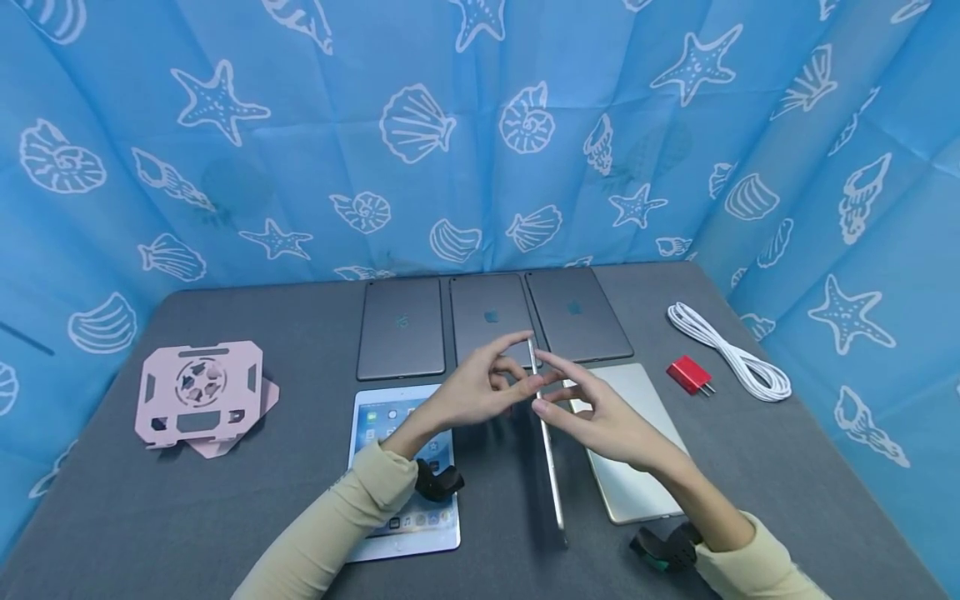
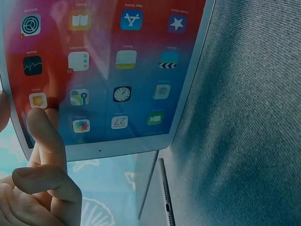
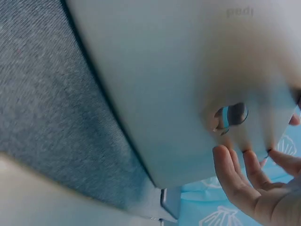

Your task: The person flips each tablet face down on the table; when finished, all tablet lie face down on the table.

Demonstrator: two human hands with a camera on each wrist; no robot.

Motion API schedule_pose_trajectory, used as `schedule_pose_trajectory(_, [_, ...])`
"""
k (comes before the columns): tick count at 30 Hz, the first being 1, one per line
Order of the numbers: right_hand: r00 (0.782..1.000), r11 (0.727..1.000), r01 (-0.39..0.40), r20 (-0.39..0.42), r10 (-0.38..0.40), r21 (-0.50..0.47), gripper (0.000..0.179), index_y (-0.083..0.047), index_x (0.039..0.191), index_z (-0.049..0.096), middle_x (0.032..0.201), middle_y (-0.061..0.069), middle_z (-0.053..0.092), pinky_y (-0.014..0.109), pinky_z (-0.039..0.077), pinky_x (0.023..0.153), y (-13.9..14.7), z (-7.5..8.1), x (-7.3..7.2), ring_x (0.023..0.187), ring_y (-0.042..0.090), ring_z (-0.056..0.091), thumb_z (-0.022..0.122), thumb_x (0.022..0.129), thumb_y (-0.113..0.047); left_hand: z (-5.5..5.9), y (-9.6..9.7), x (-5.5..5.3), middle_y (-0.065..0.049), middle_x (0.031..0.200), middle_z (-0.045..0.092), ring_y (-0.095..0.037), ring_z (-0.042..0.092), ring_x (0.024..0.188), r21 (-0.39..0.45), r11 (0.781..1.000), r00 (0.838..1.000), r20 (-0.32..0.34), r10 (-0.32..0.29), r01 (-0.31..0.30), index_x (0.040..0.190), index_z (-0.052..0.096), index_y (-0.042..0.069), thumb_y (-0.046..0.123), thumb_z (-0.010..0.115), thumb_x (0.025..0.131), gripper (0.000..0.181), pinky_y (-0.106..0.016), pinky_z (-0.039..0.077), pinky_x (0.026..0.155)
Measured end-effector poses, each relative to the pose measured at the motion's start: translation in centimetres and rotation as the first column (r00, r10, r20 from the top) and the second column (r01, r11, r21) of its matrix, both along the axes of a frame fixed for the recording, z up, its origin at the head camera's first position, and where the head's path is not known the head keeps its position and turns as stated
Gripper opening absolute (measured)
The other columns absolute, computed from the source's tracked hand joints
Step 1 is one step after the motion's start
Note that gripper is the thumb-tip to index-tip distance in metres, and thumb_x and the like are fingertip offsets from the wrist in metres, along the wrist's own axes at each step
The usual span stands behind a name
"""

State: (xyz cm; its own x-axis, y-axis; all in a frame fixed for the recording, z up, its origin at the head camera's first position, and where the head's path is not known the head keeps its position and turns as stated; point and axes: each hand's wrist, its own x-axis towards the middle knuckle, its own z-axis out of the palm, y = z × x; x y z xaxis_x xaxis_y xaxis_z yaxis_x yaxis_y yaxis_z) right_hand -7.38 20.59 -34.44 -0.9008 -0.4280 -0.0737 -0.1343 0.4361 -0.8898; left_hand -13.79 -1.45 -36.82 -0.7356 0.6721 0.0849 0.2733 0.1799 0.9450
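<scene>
Both hands hold a tablet (image 1: pixel 550 467) on edge between them, seen as a thin strip in the head view. My left hand (image 1: pixel 480 383) is on its screen side, fingertips on the lit screen (image 2: pixel 120 56) with app icons. My right hand (image 1: pixel 600 417) has its fingertips on the silver back (image 3: pixel 160 84), near the shiny logo. Whether the lower edge touches the table is unclear. Under my left forearm lies a white tablet (image 1: pixel 412 546), screen up and lit. A silver tablet (image 1: pixel 637 492) lies back up beneath my right hand.
Three dark grey tablets (image 1: pixel 401 329) lie back up in a row along the rear. At the right are a red charger plug (image 1: pixel 687 375) and a coiled white cable (image 1: pixel 738 358). A pink folding stand (image 1: pixel 161 375) is at the left. A blue curtain (image 1: pixel 480 192) hangs behind the table.
</scene>
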Motion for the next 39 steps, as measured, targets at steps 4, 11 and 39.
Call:
schedule_pose_trajectory(4, [0.993, 0.999, -0.050, 0.106, 0.048, 0.015, 0.068, -0.012, 0.161, 0.028, 0.151, 0.025, 0.044, 0.043, 0.059, 0.089, 0.6, -0.8, -0.9, 0.124, 0.038, 0.061, 0.060, 0.104, -0.031, -0.1, -0.4, 0.1, -0.026, 0.108, 0.073, -0.048, 0.067, 0.071, 0.007, 1.000, 1.000, -0.004, 0.004, -0.004, 0.161, 0.028, 0.011, 0.032, 0.063, 0.103, 0.071, -0.047, 0.059, 0.063])
schedule_pose_trajectory(11, [0.965, 0.982, -0.139, 0.240, 0.106, 0.128, 0.074, -0.006, 0.161, 0.028, 0.137, 0.023, 0.052, 0.039, 0.055, 0.085, 1.7, -2.9, -2.4, 0.118, 0.034, 0.063, 0.062, 0.103, -0.037, -0.4, -1.2, 0.0, -0.021, 0.106, 0.074, -0.049, 0.067, 0.072, -0.005, 1.000, 1.000, 0.013, 0.029, -0.028, 0.159, 0.033, 0.013, 0.029, 0.065, 0.102, 0.068, -0.056, 0.058, 0.068])
schedule_pose_trajectory(39, [0.985, 0.939, -0.150, 0.133, 0.113, 0.310, 0.095, 0.011, 0.155, 0.031, 0.125, 0.022, 0.059, 0.047, 0.053, 0.097, 0.5, -3.8, -3.8, 0.114, 0.031, 0.061, 0.086, 0.083, -0.018, -1.8, -6.1, -0.5, -0.006, 0.094, 0.075, -0.018, 0.066, 0.064, -0.086, 0.994, 0.986, 0.143, 0.084, -0.073, 0.155, 0.039, 0.000, 0.010, 0.077, 0.090, 0.076, -0.038, 0.060, 0.068])
